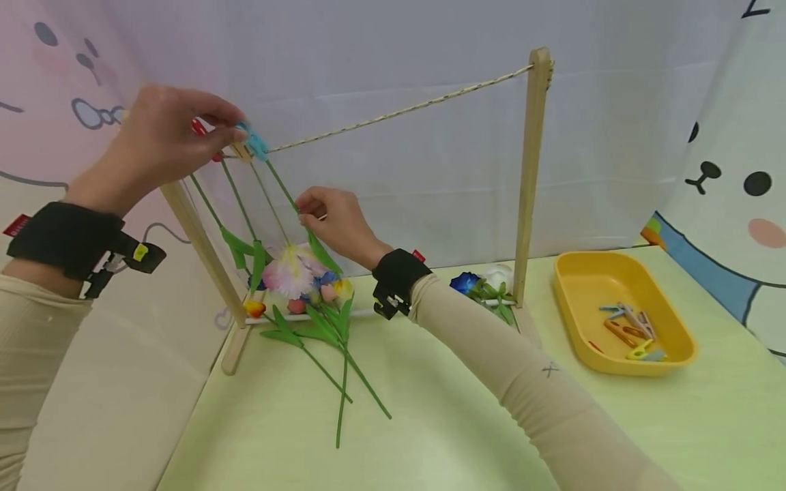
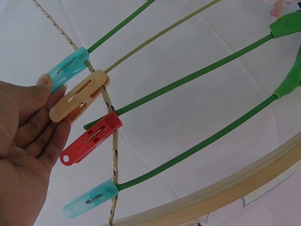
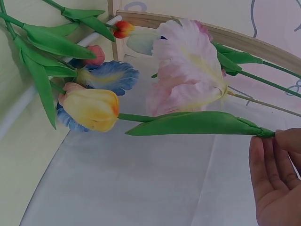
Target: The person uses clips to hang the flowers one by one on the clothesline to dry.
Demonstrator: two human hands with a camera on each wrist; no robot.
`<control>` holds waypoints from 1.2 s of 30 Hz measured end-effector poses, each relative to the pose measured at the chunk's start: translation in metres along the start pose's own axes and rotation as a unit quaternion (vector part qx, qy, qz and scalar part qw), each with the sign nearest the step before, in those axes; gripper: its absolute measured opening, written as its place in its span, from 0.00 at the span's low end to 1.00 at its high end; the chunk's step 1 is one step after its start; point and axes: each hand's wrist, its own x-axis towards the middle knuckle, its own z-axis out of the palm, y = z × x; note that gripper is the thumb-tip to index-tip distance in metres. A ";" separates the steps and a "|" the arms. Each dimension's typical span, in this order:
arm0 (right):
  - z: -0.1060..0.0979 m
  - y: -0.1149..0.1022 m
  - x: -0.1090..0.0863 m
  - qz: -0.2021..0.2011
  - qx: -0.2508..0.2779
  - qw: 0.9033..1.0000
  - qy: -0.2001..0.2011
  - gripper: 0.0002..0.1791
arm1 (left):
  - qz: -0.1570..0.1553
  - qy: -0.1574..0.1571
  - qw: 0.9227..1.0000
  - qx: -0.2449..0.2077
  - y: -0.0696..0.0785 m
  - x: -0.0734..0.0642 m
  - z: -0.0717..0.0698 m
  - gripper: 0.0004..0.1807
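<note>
My left hand (image 1: 166, 133) is at the rope (image 1: 405, 110), pinching a light blue clothespin (image 2: 68, 69) that sits on the rope over a green stem. Close beside it are a wooden clothespin (image 2: 77, 97), a red clothespin (image 2: 91, 138) and another blue clothespin (image 2: 91, 198), each with a stem hanging from the rope. Lower down, my right hand (image 1: 338, 218) pinches the stem of a yellow tulip (image 3: 91, 109) just at the base of its green leaf (image 3: 197, 123). A pink ruffled flower (image 3: 188, 70) hangs head-down beside that tulip.
Wooden posts (image 1: 532, 177) hold the rope at either side. Several artificial flowers lie on the table (image 1: 454, 423), their stems (image 1: 365, 382) toward me. A blue flower (image 1: 464, 282) and a white one are by the right post. Right of it stands a yellow tray (image 1: 565, 300) with loose clothespins.
</note>
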 end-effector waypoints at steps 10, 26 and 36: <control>0.003 -0.004 0.001 0.002 0.000 1.000 -0.020 0.10 | -0.027 -0.017 0.999 0.011 -0.007 -0.012 -0.003 0.14; -0.056 0.004 -0.085 -0.066 -0.075 0.984 -0.146 0.11 | 0.005 0.047 0.999 0.025 0.003 -0.027 -0.006 0.19; -0.109 0.010 -0.154 -0.084 -0.093 0.983 -0.136 0.11 | 0.034 0.203 0.978 0.031 0.036 -0.043 -0.001 0.16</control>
